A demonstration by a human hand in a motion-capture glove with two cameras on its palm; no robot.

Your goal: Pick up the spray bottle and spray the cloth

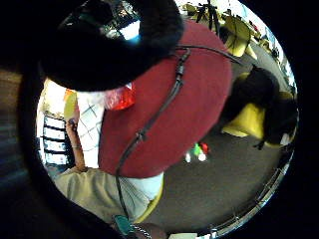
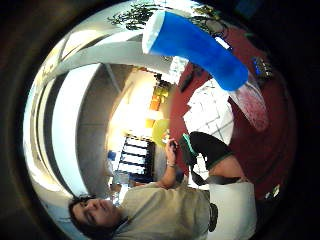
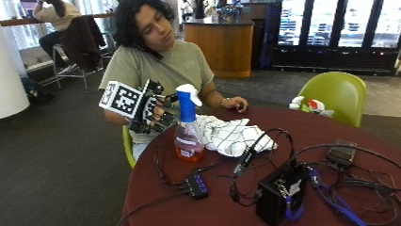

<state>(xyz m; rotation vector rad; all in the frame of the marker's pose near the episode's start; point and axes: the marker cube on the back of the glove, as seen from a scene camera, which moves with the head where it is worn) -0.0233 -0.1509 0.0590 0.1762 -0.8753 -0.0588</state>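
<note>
The spray bottle (image 3: 187,129) stands upright on the round dark red table (image 3: 307,127), near the edge by the person. It has a blue head (image 2: 195,45) with a white nozzle and a clear body of reddish liquid (image 1: 119,97). My gloved right hand (image 3: 154,113) is raised beside the bottle's neck, on the side away from the cloth. Its fingers reach toward the blue head and do not close round it. The white cloth (image 3: 230,134) with dark grid lines lies crumpled right beside the bottle and shows again as cloth (image 2: 210,110). The bare hand (image 3: 236,104) rests on the table behind the cloth.
A black box (image 3: 279,195), a small hub (image 3: 196,186) and several looping cables cover the table's near half. A small dark device (image 3: 342,153) lies at the far right. A green chair (image 3: 335,94) with a small toy (image 3: 310,104) stands behind the table.
</note>
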